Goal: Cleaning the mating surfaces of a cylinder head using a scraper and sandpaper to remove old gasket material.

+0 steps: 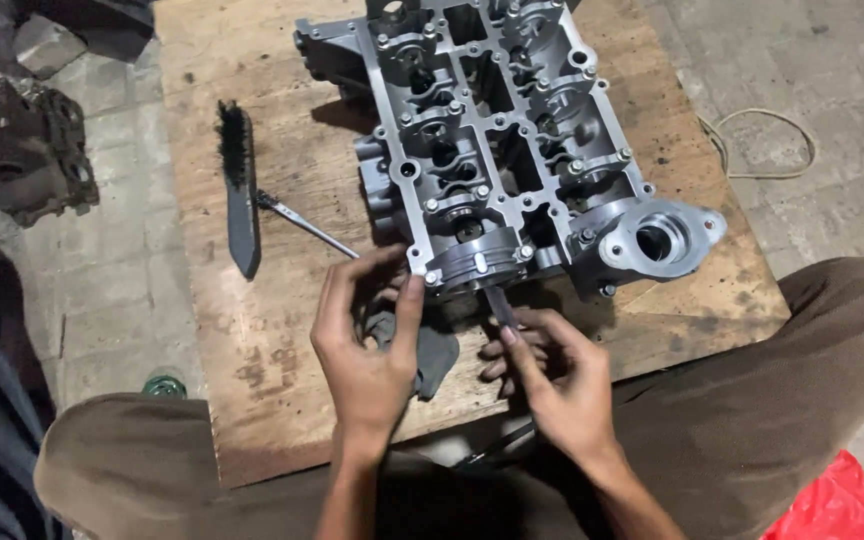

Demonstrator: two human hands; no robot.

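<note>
Looking down from the head camera, between two knees in brown trousers (752, 400). Lying across a bare wooden board (252, 350) serving as the desk: a grey cast-metal cylinder head (497, 140), open side up, long axis running away from the camera, near end close to both hands.

Left hand (367, 345) reaching up at the near left corner of the cylinder head, thumb and forefinger pinching toward the rounded end cap there, fingertips touching or just off the metal; hard telling which. Grip half closed, nothing clearly held. Lying just under that palm, on the board: a dark grey rag (432, 350), crumpled.

Right hand (552, 375) sitting just beside it, fingers curled tight round a thin dark tool (500, 305), tip pointing up into the underside of the near end cap. Kind of tool not showing at this size.

Resting further left on the board: a black-bristled wire brush (240, 190), handle pointing toward the camera, and a slim metal rod (307, 225) angling out from beside it toward the left hand.

Sitting off the board on the concrete floor (132, 250), far left: another dark, dirty engine casting (17, 145). Showing at the bottom right corner: something red and plastic (837, 505). Lying looped on the floor at the right: a pale cord (762, 145).
</note>
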